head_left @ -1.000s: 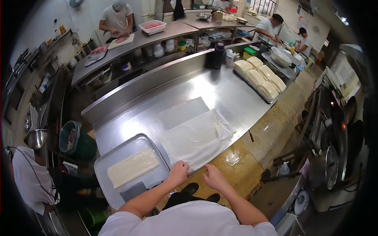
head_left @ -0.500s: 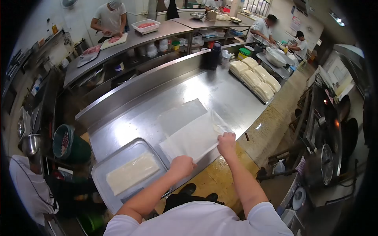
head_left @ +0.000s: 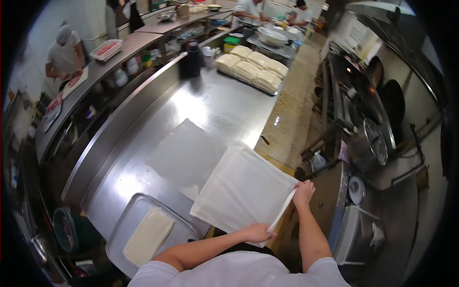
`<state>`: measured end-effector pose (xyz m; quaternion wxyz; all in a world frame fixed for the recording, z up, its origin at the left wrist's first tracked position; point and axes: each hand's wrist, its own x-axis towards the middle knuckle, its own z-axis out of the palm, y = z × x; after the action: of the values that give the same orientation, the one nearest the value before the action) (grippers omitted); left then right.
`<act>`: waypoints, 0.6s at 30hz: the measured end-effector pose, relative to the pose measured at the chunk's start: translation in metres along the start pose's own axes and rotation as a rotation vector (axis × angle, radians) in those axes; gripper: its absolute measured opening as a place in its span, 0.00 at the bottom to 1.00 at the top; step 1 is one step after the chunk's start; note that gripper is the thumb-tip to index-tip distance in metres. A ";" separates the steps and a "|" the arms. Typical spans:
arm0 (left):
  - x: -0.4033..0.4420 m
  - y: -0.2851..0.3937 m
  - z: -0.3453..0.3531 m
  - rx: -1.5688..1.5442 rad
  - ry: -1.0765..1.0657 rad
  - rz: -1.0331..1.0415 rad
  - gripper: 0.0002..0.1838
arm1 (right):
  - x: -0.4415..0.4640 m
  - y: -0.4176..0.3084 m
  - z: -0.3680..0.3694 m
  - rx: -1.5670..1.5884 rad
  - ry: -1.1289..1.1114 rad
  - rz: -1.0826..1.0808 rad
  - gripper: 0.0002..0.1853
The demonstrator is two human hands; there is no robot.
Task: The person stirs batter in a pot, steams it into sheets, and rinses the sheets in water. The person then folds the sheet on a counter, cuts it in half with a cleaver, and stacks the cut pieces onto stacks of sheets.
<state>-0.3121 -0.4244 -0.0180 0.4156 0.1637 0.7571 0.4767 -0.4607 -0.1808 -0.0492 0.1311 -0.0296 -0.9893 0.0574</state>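
Observation:
A thin white cloth [head_left: 246, 189] is stretched between my hands at the table's front edge, its far part over the steel. My left hand [head_left: 258, 233] is closed on its near corner. Up and to the right, my right hand [head_left: 303, 193] grips another corner, and the edge between them is bunched into a fold. Behind the cloth, a thin translucent sheet [head_left: 184, 150] lies flat on the steel table [head_left: 224, 107]. To the left of my left hand, a metal tray [head_left: 113, 241] holds a folded pale slab [head_left: 149, 234].
At the table's far end, a tray of several pale folded slabs [head_left: 253, 67] sits by a dark bottle [head_left: 192, 58]. A stove with a lidded pot [head_left: 375, 143] stands right. A person [head_left: 64, 52] handles meat at the left counter; others work at the back. A green bin [head_left: 62, 229] stands left.
My hands have moved right and toward me, drawing the cloth off much of the translucent sheet and partly past the table edge. The view has turned right.

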 end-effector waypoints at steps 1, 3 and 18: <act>0.001 0.010 0.006 -0.071 -0.045 0.017 0.32 | -0.010 0.012 -0.007 -0.004 -0.011 0.052 0.06; 0.002 0.027 0.021 -0.211 -0.137 0.043 0.30 | -0.031 0.035 -0.022 -0.021 0.009 0.129 0.06; 0.006 0.077 0.025 0.184 -0.297 -0.318 0.20 | -0.341 0.159 -0.141 0.363 -0.049 0.474 0.11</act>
<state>-0.3073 -0.3680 0.0401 0.5757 0.1480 0.7442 0.3047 -0.0878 -0.0338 -0.0202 0.0931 -0.2343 -0.9312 0.2631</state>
